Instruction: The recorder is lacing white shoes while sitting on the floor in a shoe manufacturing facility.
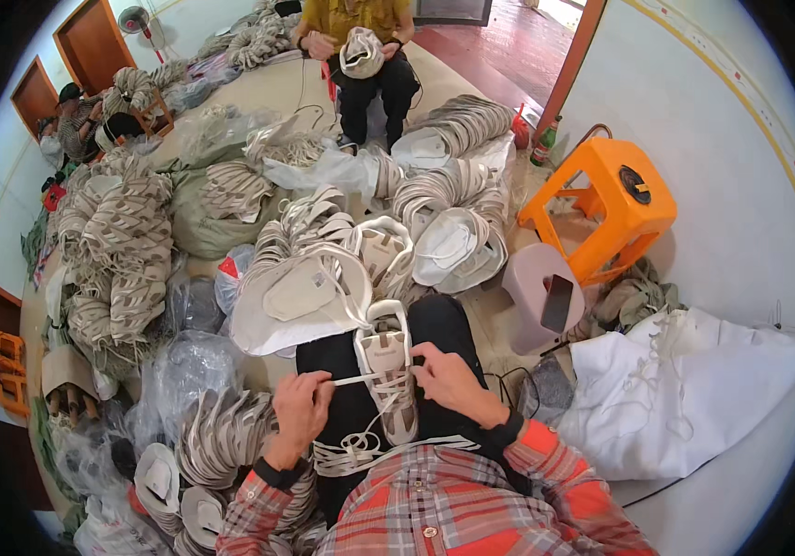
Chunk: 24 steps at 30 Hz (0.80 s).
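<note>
Your lap in dark trousers point(446, 324) serves as the work surface, with the shoe upper point(384, 372) lying lengthwise on it between your hands. Your left hand point(303, 413) pinches a white lace point(353, 379), drawn out straight; your right hand point(453, 382) curls its fingers at the upper's right edge, its hold impossible to tell. You seem mid-lacing; next probably calls for an even, snug pull. Beyond are stacked uppers point(125, 227) and a seated co-worker point(360, 18).
</note>
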Available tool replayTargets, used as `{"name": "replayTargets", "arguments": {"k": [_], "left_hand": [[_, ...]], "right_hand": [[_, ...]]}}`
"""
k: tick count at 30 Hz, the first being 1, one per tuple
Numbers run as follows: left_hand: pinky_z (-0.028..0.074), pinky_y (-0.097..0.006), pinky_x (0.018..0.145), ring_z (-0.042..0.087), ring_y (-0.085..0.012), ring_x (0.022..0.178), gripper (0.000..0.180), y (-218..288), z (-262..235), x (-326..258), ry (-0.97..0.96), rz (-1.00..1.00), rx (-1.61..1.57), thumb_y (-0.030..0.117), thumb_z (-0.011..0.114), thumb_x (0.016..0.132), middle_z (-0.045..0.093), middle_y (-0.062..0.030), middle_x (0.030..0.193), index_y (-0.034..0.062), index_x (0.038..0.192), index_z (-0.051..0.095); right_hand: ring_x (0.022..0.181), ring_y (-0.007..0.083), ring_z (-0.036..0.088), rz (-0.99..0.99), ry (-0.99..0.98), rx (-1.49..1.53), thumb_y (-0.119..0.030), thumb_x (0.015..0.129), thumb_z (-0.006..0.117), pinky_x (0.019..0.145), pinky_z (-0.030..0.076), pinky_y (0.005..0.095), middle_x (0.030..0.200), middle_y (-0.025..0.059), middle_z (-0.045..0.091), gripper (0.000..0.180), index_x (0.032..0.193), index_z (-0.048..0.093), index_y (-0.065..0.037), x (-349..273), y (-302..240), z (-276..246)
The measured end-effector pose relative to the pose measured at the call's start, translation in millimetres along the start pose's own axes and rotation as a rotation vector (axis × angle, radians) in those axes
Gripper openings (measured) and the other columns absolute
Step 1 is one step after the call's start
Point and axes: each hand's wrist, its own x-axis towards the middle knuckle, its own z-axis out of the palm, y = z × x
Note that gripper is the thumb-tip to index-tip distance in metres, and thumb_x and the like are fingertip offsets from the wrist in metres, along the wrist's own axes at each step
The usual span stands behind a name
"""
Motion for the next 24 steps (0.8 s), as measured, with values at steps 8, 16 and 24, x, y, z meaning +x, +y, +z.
{"name": "replayTargets", "arguments": {"k": [8,16,24], "left_hand": [[0.044,-0.040,0.057,0.056,-0.0352,0.066,0.017,-36,-55,-1,-0.288,-0.141,-0.218,0.022,0.058,0.082,0.060,-0.0148,0.073,0.0072,0.082,0.065],[0.043,-0.036,0.054,0.058,-0.0305,0.060,0.019,-128,-212,-135,-0.428,-0.584,-0.109,0.019,0.061,0.080,0.059,-0.0158,0.065,0.0020,0.070,0.062],[0.046,-0.041,0.062,0.059,-0.0339,0.073,0.018,-184,-212,-259,-0.261,-0.615,0.396,0.014,0.053,0.083,0.062,-0.0179,0.078,0.0022,0.091,0.064]], "right_hand": [[0.049,0.0132,0.059,-0.075,-0.387,0.271,-0.017,0.090,0.050,0.043,0.048,0.0255,0.067,0.0078,0.060,0.024,0.108,0.051,-0.002,25,-22,25],[0.047,0.0126,0.059,0.133,-0.799,0.356,-0.020,0.089,0.052,0.037,0.046,0.0232,0.061,0.0044,0.057,0.024,0.078,0.055,0.000,49,-32,23],[0.046,0.0123,0.057,0.097,-0.870,0.252,-0.021,0.088,0.056,0.038,0.045,0.0242,0.059,0.0046,0.056,0.023,0.078,0.056,0.000,44,-42,22]]}}
